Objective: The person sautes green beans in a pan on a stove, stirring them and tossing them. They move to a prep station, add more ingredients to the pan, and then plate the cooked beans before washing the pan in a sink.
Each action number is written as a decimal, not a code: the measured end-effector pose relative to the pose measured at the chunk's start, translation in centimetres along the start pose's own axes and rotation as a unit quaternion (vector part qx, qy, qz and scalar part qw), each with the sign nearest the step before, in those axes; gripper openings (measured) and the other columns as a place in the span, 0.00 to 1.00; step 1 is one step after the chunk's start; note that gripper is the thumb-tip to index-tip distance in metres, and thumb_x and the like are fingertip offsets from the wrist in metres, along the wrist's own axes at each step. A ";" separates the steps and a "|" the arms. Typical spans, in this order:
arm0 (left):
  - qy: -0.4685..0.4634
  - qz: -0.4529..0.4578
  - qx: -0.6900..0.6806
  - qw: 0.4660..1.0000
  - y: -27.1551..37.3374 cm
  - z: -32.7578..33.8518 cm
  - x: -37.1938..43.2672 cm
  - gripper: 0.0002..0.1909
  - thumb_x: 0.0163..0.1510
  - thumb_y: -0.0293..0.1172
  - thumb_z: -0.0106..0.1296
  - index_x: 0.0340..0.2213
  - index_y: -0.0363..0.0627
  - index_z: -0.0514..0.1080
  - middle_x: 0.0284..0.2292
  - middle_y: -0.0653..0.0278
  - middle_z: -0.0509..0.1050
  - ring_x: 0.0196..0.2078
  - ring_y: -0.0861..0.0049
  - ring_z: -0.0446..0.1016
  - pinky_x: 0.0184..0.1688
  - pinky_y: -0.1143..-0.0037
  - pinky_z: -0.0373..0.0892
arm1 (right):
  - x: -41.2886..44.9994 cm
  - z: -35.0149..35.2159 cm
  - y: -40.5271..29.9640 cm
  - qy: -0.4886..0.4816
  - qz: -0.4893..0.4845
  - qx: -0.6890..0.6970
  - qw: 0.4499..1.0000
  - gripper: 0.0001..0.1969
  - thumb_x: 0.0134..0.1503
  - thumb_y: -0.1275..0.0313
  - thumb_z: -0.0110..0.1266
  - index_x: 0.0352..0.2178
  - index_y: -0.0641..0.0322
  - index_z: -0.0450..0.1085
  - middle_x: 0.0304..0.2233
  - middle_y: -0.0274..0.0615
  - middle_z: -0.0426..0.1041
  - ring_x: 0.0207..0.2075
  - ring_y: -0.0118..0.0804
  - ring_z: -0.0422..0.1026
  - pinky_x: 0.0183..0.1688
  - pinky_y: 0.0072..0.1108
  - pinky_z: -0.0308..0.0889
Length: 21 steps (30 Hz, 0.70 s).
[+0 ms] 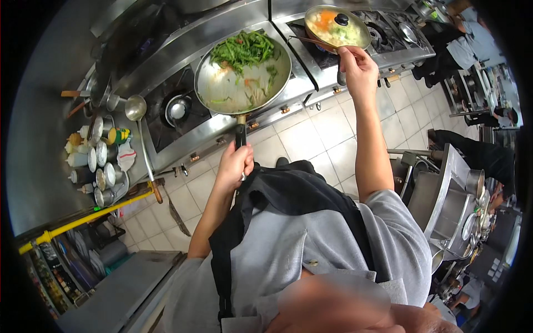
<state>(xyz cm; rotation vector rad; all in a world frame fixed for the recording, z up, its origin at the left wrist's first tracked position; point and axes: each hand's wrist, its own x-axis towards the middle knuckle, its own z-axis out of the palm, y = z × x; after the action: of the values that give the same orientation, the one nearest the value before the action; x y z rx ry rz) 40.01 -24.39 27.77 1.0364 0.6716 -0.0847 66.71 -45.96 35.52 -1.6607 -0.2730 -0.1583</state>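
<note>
My left hand grips the black handle of a wide frying pan. Cooked green leafy vegetables are heaped at the pan's far side, with scraps and a little liquid spread across the rest. My right hand pinches a thin, stick-like utensil pointing left; its exact kind is unclear. Just beyond those fingers, a second pan sits on a burner under a glass lid with a black knob. Orange, pale and green food shows through the glass. This pan's dark handle hangs below my right hand.
On the left, a bare gas burner adjoins a ladle and several containers and squeeze bottles. A yellow pipe runs along that counter. Another spoon lies on the right stove. People work at right near a steel counter.
</note>
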 end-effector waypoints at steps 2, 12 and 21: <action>-0.017 0.000 0.023 1.000 0.1 -0.6 1.9 0.08 0.58 0.33 0.46 0.28 0.43 0.63 0.15 0.70 0.62 0.11 0.83 0.58 0.14 0.78 0.54 | 0.9 -0.2 0.8 -0.008 0.006 0.011 1.000 0.10 0.58 0.71 0.57 0.33 0.70 0.76 0.19 0.30 0.71 0.20 0.17 0.64 0.24 0.12 0.58; -0.010 -0.008 0.107 0.994 -1.4 -2.4 11.8 0.06 0.58 0.30 0.45 0.32 0.41 0.63 0.18 0.71 0.63 0.13 0.85 0.58 0.15 0.79 0.56 | 4.6 12.9 12.7 -0.122 0.067 -0.263 0.955 0.16 0.53 0.55 0.53 0.35 0.52 0.79 0.31 0.45 0.80 0.37 0.47 0.78 0.41 0.31 0.71; 0.015 -0.004 0.121 0.993 -1.8 -2.8 11.2 0.07 0.59 0.33 0.46 0.31 0.43 0.62 0.19 0.71 0.63 0.13 0.85 0.58 0.15 0.79 0.56 | 2.5 17.9 12.7 -0.170 0.005 -0.369 0.914 0.14 0.56 0.57 0.50 0.36 0.45 0.79 0.34 0.45 0.79 0.40 0.50 0.77 0.43 0.37 0.72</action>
<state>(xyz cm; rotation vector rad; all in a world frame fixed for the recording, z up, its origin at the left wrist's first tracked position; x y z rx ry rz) 46.98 -20.29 19.30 1.2696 0.7045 -0.1616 71.52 -29.13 22.08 -2.4476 -0.5121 0.0518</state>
